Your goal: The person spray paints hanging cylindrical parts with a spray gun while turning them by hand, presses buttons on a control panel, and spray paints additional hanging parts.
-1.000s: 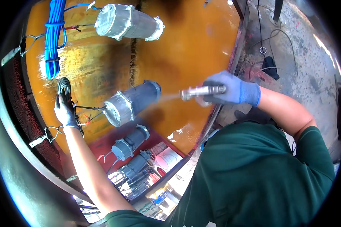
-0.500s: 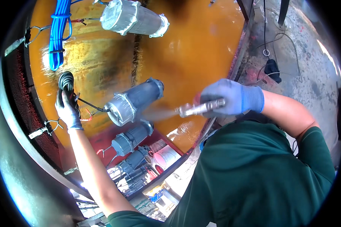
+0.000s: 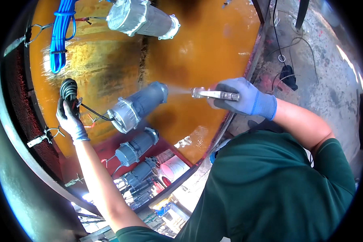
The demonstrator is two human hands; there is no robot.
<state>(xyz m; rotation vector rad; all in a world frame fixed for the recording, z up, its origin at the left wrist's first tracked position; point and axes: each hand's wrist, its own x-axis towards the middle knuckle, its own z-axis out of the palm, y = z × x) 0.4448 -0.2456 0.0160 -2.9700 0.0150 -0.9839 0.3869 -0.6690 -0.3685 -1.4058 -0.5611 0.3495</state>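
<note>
My left hand, in a grey-and-black work glove, is closed around a bundle of coiled black cable. That cable runs to the left end of a hanging cylindrical motor, part bare silver and part coated dark grey. A metal spray gun sits in my gloved right hand, its nozzle pointing left. Pale mist fans from the nozzle onto the motor's right end, with a gap between gun and motor. My fingers partly hide the gun's handle.
Above hangs a silver motor beside coiled blue cable. More grey motors hang below. An orange-yellow panel backs them. A pink-white bucket stands lower down; thin hoses lie on the concrete floor at right.
The spray gun has moved up and levelled out. Its mist now meets the motor's right end instead of its lower side. The motor and the black cable have shifted slightly left.
</note>
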